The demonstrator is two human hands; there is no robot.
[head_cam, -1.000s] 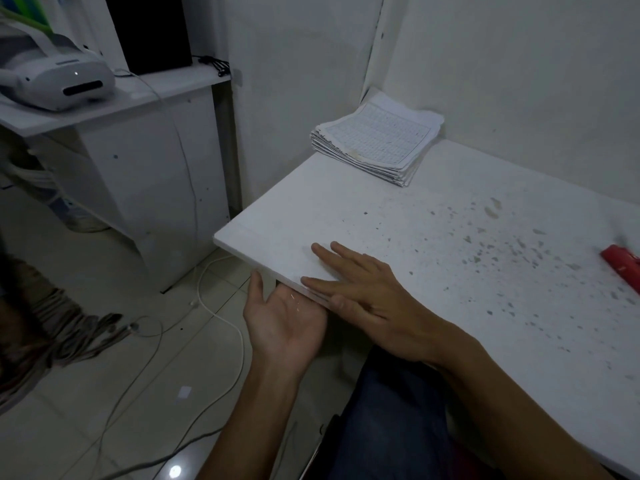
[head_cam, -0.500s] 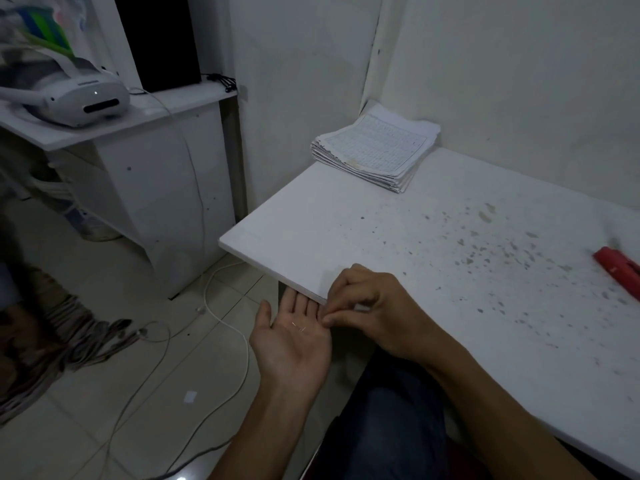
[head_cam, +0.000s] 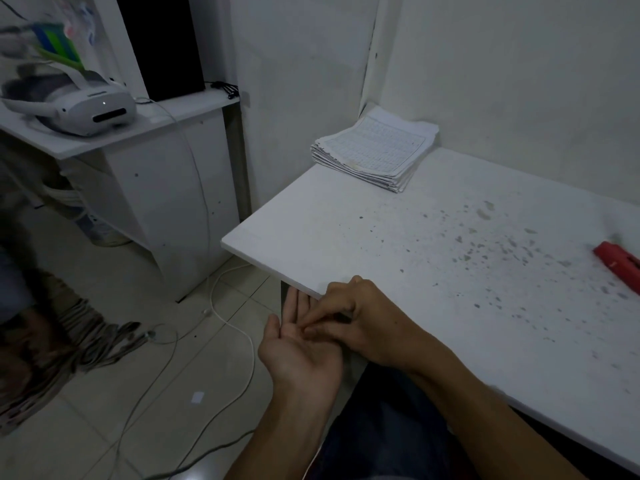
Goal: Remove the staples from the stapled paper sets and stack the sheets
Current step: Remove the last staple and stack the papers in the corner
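A stack of printed paper sheets (head_cam: 377, 148) lies in the far corner of the white table (head_cam: 346, 237). My left hand (head_cam: 298, 351) is held palm up just below the table's near edge, with its fingers apart. My right hand (head_cam: 363, 317) hangs over the edge with its fingertips pinched together and pressing into the left palm. Any staples in the palm are too small to see and are covered by those fingers. A red staple tool (head_cam: 620, 268) lies at the table's right side, far from both hands.
The tabletop is speckled with grey marks. To the left, a white side desk (head_cam: 166, 109) carries a white headset (head_cam: 79, 105) and a black box. Cables (head_cam: 239, 334) run over the tiled floor, and a cloth pile (head_cam: 52, 351) lies at far left.
My right hand slid off the tabletop over the edge and curled from flat to pinched into the left palm. The left hand stayed cupped below the edge.
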